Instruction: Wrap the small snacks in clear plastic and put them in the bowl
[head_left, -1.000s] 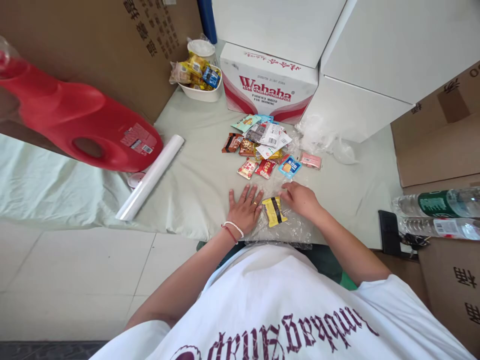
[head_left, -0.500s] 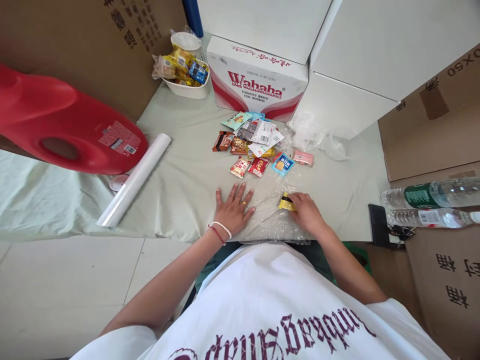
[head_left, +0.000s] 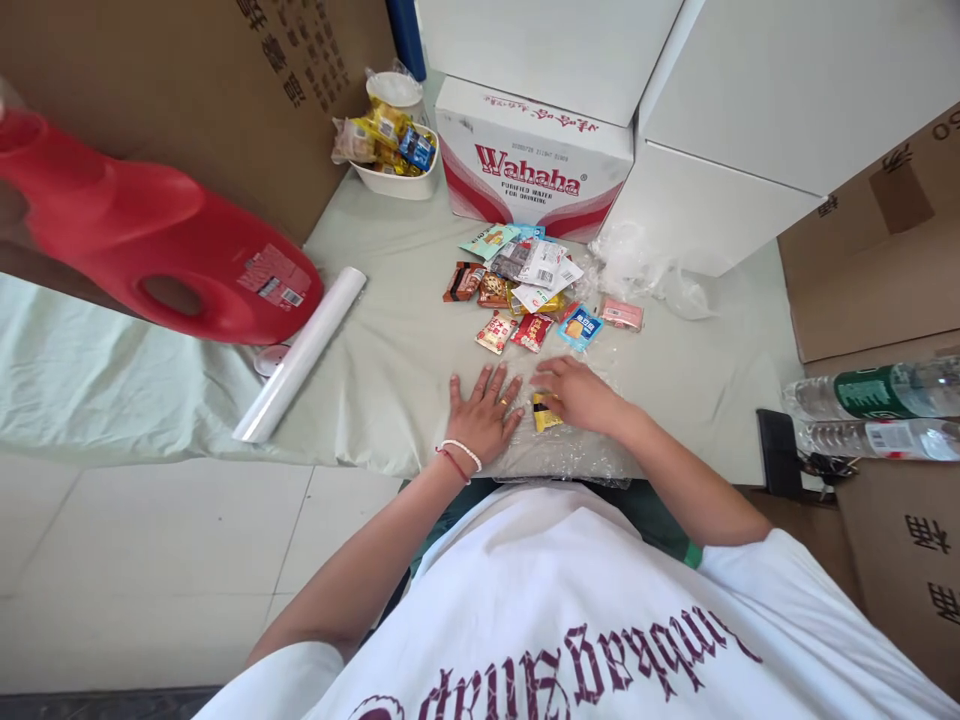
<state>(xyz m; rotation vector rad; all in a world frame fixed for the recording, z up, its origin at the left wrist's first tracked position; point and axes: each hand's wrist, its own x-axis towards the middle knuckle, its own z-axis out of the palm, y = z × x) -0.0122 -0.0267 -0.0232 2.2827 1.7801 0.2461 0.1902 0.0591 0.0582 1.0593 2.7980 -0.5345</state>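
My left hand lies flat with fingers spread on the edge of a clear plastic sheet spread on the green cloth at the table's front. My right hand rests just to its right, fingers curled over a yellow and black snack packet that lies on the sheet. Only the packet's lower left corner shows under the hand. Beyond both hands sits a pile of small snack packets.
A red jug lies on its side at the left, a white roll beside it. A white bowl of snacks and a Wahaha carton stand at the back. Crumpled plastic, cardboard boxes and water bottles are at right.
My right hand slid the yellow packet from the right side of the sheet back to the left, close to my left hand. My left hand stayed flat in place.
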